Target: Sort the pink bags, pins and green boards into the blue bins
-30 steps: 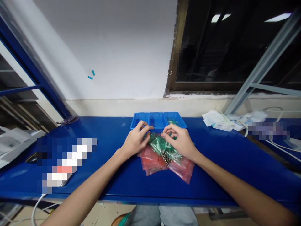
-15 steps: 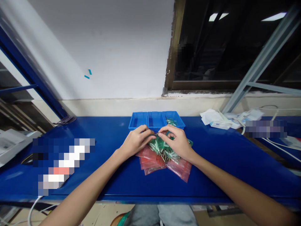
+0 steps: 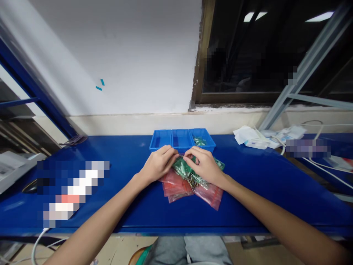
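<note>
My left hand [image 3: 159,164] and my right hand [image 3: 203,164] meet over a heap of small plastic bags on the blue table [image 3: 124,206]. Both hands pinch the top edge of a small green bag [image 3: 182,166] between fingers and thumbs. Beneath them lie more green bags, loose dark screws [image 3: 193,180] and red bags [image 3: 176,188]. A blue three-compartment tray [image 3: 182,139] stands just behind the hands; its right compartment holds a few green bags [image 3: 199,140].
White packets and papers [image 3: 252,137] and white cables [image 3: 325,167] lie at the right rear. At the far left stand a white device [image 3: 12,169] and a blue shelf frame [image 3: 33,88]. A wall and dark window run behind the table.
Both hands have drawn closer together and slightly nearer me; their fingertips now pinch the same green bag at its top edge.
</note>
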`<state>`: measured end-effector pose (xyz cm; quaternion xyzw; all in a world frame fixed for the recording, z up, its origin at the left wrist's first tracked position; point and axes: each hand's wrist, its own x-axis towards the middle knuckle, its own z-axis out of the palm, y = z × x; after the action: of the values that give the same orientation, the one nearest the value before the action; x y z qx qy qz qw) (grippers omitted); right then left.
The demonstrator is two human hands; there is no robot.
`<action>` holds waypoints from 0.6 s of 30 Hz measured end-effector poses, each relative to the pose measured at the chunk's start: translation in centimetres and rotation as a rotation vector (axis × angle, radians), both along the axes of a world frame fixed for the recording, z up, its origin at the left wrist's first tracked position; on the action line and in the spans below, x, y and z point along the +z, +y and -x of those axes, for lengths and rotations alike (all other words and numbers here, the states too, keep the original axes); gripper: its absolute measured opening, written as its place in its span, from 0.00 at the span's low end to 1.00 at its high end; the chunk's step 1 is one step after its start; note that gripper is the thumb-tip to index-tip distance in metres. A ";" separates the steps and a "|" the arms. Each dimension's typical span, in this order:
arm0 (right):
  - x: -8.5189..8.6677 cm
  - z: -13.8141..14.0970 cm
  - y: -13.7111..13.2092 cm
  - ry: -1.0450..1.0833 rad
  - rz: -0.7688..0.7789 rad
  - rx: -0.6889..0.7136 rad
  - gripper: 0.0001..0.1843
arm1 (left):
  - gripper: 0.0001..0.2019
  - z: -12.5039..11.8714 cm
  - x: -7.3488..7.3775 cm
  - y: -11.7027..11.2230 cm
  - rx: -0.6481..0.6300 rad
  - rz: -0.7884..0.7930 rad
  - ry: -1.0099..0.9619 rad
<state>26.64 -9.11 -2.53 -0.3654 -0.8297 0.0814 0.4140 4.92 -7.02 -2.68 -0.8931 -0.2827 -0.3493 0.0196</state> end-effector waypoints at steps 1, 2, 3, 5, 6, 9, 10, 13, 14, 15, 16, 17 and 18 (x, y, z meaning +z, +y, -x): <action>-0.1 0.0 0.0 -0.018 0.002 0.007 0.05 | 0.09 0.0 0.0 0.0 0.001 0.000 -0.004; -0.1 0.0 -0.1 -0.031 0.005 0.011 0.05 | 0.09 0.0 -0.1 0.0 0.002 -0.001 -0.005; -0.1 0.1 -0.1 -0.038 0.009 0.013 0.05 | 0.09 0.0 -0.1 0.1 0.003 -0.002 -0.006; -0.1 0.2 -0.2 -0.039 0.011 0.011 0.06 | 0.09 0.0 -0.2 0.1 0.002 -0.002 -0.016; -0.1 0.2 -0.2 -0.033 0.011 0.008 0.06 | 0.09 0.0 -0.2 0.1 0.000 -0.003 -0.025; 0.1 0.2 -0.2 -0.012 0.011 -0.008 0.08 | 0.09 0.0 -0.2 0.1 -0.006 -0.016 -0.048; 0.2 0.2 -0.2 -0.002 0.015 -0.014 0.08 | 0.10 0.0 -0.3 0.1 -0.003 -0.021 -0.047; 0.3 0.3 -0.3 0.029 0.039 -0.023 0.09 | 0.11 0.0 -0.3 0.1 0.002 -0.024 -0.023; 0.4 0.3 -0.4 0.037 0.050 -0.023 0.09 | 0.11 0.0 -0.3 0.1 0.001 -0.022 -0.014; 0.4 0.3 -0.4 0.042 0.060 -0.022 0.09 | 0.10 0.0 -0.3 0.1 -0.002 -0.019 -0.007; 0.5 0.3 -0.5 0.045 0.068 -0.020 0.09 | 0.10 0.1 -0.3 0.1 -0.004 -0.018 -0.003; 0.5 0.3 -0.5 0.048 0.074 -0.018 0.09 | 0.10 0.1 -0.3 0.1 -0.003 -0.018 -0.003; 0.6 0.3 -0.6 0.051 0.078 -0.015 0.09 | 0.10 0.1 -0.3 0.1 -0.003 -0.020 -0.004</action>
<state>26.32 -9.71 -1.97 -0.3852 -0.8125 0.1198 0.4209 4.87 -6.92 -3.02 -0.8927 -0.2779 -0.3537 0.0275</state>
